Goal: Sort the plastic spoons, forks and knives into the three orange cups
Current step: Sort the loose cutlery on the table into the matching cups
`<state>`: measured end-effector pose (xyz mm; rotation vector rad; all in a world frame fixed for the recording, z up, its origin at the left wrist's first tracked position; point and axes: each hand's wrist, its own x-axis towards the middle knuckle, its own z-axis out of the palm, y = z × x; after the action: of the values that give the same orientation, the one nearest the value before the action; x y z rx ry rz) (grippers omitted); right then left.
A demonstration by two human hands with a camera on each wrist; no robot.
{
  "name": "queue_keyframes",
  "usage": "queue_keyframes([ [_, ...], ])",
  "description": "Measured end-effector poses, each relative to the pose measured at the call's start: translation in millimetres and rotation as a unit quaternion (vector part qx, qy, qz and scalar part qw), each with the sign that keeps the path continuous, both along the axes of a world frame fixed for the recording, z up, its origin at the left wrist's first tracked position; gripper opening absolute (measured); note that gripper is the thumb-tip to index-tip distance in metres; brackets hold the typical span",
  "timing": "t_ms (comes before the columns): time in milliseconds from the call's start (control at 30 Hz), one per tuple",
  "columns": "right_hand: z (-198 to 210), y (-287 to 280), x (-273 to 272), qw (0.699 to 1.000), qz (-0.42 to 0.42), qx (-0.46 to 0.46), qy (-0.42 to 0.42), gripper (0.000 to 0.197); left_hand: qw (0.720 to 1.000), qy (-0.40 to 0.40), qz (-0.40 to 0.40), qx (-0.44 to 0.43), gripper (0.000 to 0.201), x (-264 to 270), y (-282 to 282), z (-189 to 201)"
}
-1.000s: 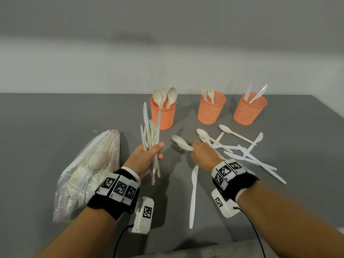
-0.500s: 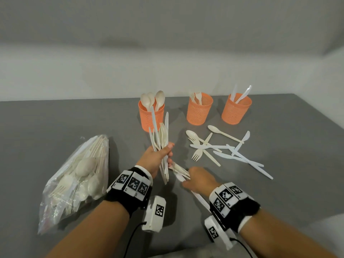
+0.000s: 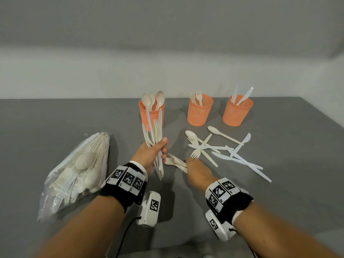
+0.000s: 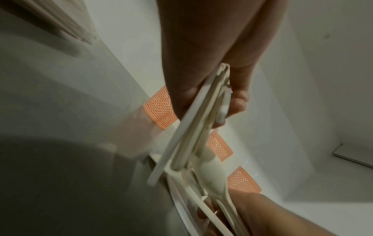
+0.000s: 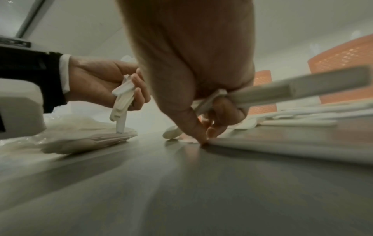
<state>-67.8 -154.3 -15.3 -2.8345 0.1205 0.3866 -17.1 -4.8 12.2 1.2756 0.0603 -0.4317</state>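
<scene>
Three orange mesh cups stand in a row at the back: the left cup (image 3: 151,116) holds spoons, the middle cup (image 3: 199,112) forks, the right cup (image 3: 237,113) knives. My left hand (image 3: 160,148) grips an upright bundle of mixed cutlery (image 3: 155,133) in front of the left cup; the bundle's handles (image 4: 201,127) show in the left wrist view. My right hand (image 3: 188,162) is low on the table, fingers curled round a few cream pieces (image 3: 176,162), fingertips (image 5: 201,138) touching the surface. Loose spoons, forks and knives (image 3: 223,149) lie just right of it.
A clear plastic bag (image 3: 78,170) with several more pieces of cutlery lies at the left on the grey table (image 3: 288,146). A pale wall runs behind the cups. The table's right edge slants away at the far right.
My right hand left the pile with a spoon, drew back toward me and gathered the long knife from the front. The left hand kept its bundle upright.
</scene>
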Motion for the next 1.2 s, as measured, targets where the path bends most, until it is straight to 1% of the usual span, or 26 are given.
queue_keyframes([
  [100, 1.7, -6.5, 3.3, 0.999, 0.047, -0.009, -0.002, 0.026, 0.999, -0.007, 0.031, 0.004, 0.019, 1.1, 1.4, 1.2],
  [233, 2.2, -13.0, 9.4, 0.997, 0.070, -0.011, 0.032, 0.031, 0.999, -0.015, 0.044, 0.018, 0.020, -1.8, -3.6, 1.7],
  [333, 5.0, -21.6, 11.4, 0.993, 0.088, 0.025, 0.070, 0.025, 0.997, -0.022, 0.069, 0.019, 0.021, -4.0, -11.1, 3.9],
  [400, 12.8, -32.9, 13.4, 0.990, 0.073, 0.093, 0.081, 0.016, 0.995, -0.032, 0.096, 0.018, 0.022, -4.6, -16.0, 4.1],
  [467, 23.8, -47.4, 21.5, 0.980, 0.031, 0.188, 0.063, 0.015, 0.992, -0.039, 0.119, 0.025, 0.023, -4.7, -22.9, 3.8],
  [500, 29.6, -54.1, 26.7, 0.969, 0.007, 0.242, 0.056, 0.016, 0.991, -0.041, 0.127, 0.031, 0.023, -4.5, -28.3, 3.2],
  [533, 35.8, -60.6, 32.1, 0.952, -0.012, 0.300, 0.052, 0.014, 0.989, -0.041, 0.135, 0.038, 0.023, -3.6, -35.1, 2.2],
  [600, 47.0, -65.9, 38.7, 0.903, -0.036, 0.424, 0.062, 0.010, 0.988, -0.043, 0.140, 0.049, 0.022, -2.5, -48.1, 1.1],
  [633, 51.6, -68.2, 40.3, 0.882, -0.038, 0.466, 0.062, 0.010, 0.988, -0.046, 0.135, 0.054, 0.021, -1.3, -56.9, 0.7],
  [667, 53.9, -70.7, 42.3, 0.870, -0.032, 0.489, 0.058, 0.013, 0.989, -0.049, 0.125, 0.058, 0.019, -1.1, -67.0, 1.8],
  [733, 58.4, -73.4, 42.4, 0.872, 0.002, 0.487, 0.042, 0.024, 0.991, -0.052, 0.111, 0.055, 0.013, -0.6, -87.9, 5.9],
  [833, 61.8, -76.7, 40.9, 0.908, 0.075, 0.411, -0.031, 0.030, 0.994, -0.032, 0.102, 0.000, 0.013, 2.3, -116.3, 12.0],
  [867, 62.0, -79.4, 40.6, 0.916, 0.083, 0.388, -0.053, 0.031, 0.995, -0.023, 0.098, -0.018, 0.014, 3.8, -123.9, 13.1],
  [933, 62.9, -86.8, 39.3, 0.920, 0.078, 0.377, -0.074, 0.034, 0.995, -0.007, 0.093, -0.043, 0.018, 5.6, -135.7, 16.1],
  [967, 62.6, -91.6, 39.6, 0.915, 0.072, 0.389, -0.076, 0.036, 0.994, -0.001, 0.093, -0.057, 0.019, 7.2, -140.0, 17.0],
  [1000, 62.4, -96.9, 40.2, 0.903, 0.062, 0.418, -0.074, 0.035, 0.993, 0.005, 0.092, -0.074, 0.020, 8.3, -144.1, 18.4],
  [1033, 63.1, -102.2, 40.1, 0.884, 0.044, 0.462, -0.062, 0.032, 0.992, 0.008, 0.090, -0.084, 0.022, 10.2, -147.5, 18.5],
  [1100, 64.5, -112.5, 39.9, 0.831, 0.004, 0.555, -0.038, 0.027, 0.993, 0.008, 0.083, -0.088, 0.027, 12.1, -153.8, 20.5],
  [1133, 63.2, -118.0, 41.3, 0.822, -0.007, 0.567, -0.052, 0.026, 0.993, 0.011, 0.078, -0.091, 0.030, 13.3, -156.8, 21.1],
  [1200, 60.9, -128.5, 43.6, 0.833, -0.027, 0.542, -0.108, 0.023, 0.992, 0.018, 0.075, -0.101, 0.033, 15.9, -162.4, 21.6],
])
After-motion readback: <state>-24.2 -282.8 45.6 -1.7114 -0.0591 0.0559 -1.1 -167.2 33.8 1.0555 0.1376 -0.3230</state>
